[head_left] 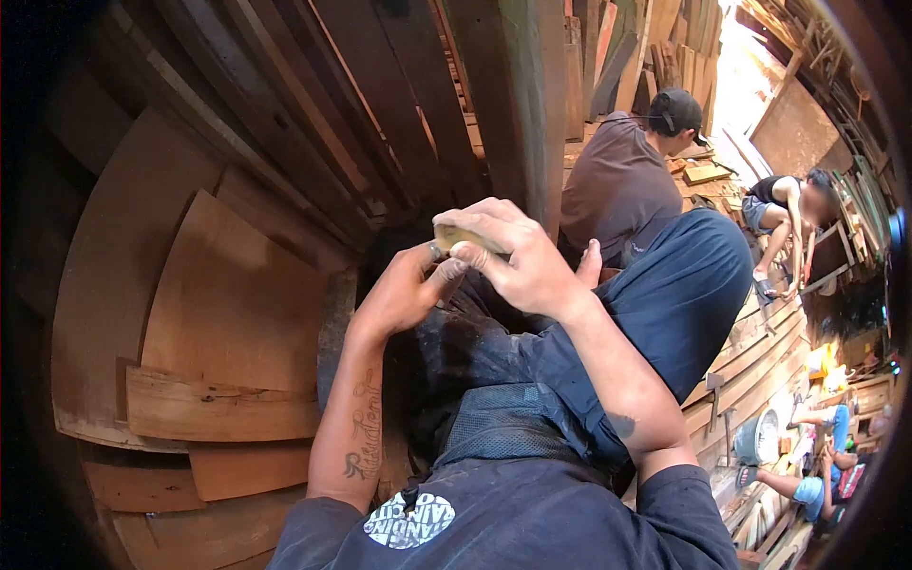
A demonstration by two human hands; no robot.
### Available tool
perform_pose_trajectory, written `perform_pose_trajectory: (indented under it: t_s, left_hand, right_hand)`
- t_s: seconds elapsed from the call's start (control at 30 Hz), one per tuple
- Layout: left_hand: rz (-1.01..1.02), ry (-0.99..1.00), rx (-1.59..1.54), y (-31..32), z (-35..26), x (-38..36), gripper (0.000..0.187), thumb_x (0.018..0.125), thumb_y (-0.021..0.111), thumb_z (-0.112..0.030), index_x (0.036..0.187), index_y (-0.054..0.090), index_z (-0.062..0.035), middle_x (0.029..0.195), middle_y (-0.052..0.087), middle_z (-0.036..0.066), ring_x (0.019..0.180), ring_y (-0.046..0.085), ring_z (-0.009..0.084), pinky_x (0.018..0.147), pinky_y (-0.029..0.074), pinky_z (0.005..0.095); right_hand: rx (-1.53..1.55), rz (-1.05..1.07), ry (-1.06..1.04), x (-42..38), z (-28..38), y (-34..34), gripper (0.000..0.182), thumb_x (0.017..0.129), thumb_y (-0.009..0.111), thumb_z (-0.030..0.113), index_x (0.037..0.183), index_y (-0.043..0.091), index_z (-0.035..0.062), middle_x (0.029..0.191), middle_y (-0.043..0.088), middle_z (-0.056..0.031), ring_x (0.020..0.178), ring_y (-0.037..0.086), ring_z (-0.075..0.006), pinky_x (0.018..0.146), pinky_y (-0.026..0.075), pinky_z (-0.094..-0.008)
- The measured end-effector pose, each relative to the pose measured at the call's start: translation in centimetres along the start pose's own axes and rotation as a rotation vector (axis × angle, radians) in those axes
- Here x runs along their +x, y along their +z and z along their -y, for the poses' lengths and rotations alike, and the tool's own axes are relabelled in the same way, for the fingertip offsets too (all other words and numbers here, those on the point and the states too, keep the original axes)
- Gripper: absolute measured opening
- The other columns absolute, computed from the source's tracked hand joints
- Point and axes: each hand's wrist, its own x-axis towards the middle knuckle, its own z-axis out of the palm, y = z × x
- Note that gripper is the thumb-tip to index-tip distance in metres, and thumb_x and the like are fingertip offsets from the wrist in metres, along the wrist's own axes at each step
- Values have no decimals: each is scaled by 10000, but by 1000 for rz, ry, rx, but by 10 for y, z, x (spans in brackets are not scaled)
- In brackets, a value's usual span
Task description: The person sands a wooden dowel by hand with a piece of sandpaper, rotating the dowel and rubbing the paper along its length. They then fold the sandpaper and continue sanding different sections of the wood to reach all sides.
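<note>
In front of my lap, both hands meet around a small yellowish-brown piece, perhaps wood (456,237). My right hand (521,252) is closed on it, with the thumb below and the fingers over the top. Against its lower left end, my left hand (407,288) is also closed, its thumb pointing toward the right thumb. A ring-like band shows on a left finger. Much of the piece is hidden by the fingers, so its full shape cannot be made out. Under the hands are my dark trousers (679,271), one knee raised.
Wide boards (237,313) are stacked on my left, and upright planks (418,95) stand ahead. A person in a brown shirt (622,180) sits close at front right. Farther right are other people, a hammer (714,385) and a bucket (757,439) on the plank floor (774,356).
</note>
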Motion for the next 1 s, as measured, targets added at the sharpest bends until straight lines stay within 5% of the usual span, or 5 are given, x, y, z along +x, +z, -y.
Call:
perform_pose_trajectory:
  t_s: [0.43,0.53,0.77,0.9,1.0]
  left_hand:
    - [-147,244,11,8,20,4,347,1132,686,-322,1149,725,22,852,722,93,770,623,182,739,543,375]
    - [31,-143,9,-4,-2,1,365,1132,703,-329,1136,721,35,865,730,108,802,650,185,749,556,372]
    - [-100,207,21,3,24,2,490,1137,688,-439,1148,711,50,866,712,103,813,610,173,747,540,378]
    - [9,-103,-20,-3,-5,4,316,1098,731,-255,1190,712,46,898,734,124,844,660,172,786,562,395]
    - [-42,91,87,-2,14,1,351,1103,730,-298,1189,712,42,892,738,124,831,648,174,800,561,396]
  right_hand:
    - [138,132,-51,3,13,6,383,1070,744,219,1415,758,55,1316,748,-163,1259,688,-350,1127,532,-462]
    - [1,102,2,2,1,0,385,1064,749,217,1416,760,62,1309,748,-160,1249,686,-359,1121,535,-467]
    - [76,115,-61,-3,6,7,374,1061,748,221,1401,774,65,1289,751,-155,1237,691,-356,1105,550,-464]
    - [14,-16,17,0,-4,3,327,1022,762,193,1321,807,68,1185,779,-151,1165,715,-359,1041,556,-470]
    - [62,19,-85,0,11,11,337,1016,775,204,1323,808,67,1179,780,-147,1150,720,-361,1049,552,-474]
